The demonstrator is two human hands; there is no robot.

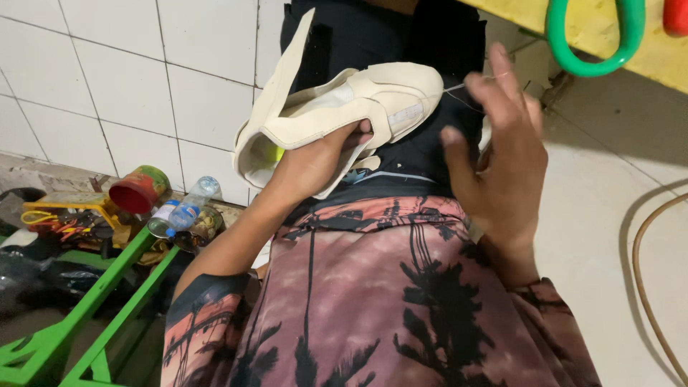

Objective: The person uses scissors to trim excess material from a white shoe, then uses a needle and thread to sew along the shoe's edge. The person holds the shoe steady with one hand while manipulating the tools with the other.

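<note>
My left hand [315, 161] grips a cream-coloured shoe upper [344, 107] from below, its long tongue flap sticking up to the left. My right hand [502, 150] is raised to the right of the shoe, fingers pinched on a thin pale thread [459, 86] that runs from the shoe's toe end. Whether a needle is in those fingers cannot be seen. Below both hands are my pink palm-print shirt and dark lap.
A white tiled wall [143, 79] stands at the left. Below it lie a red-and-green tin [140, 190], a plastic bottle [185, 208], yellow tools and a green metal frame [93, 315]. A yellow bench edge with a green ring [591, 43] is top right; a hose [641, 272] curves on the floor.
</note>
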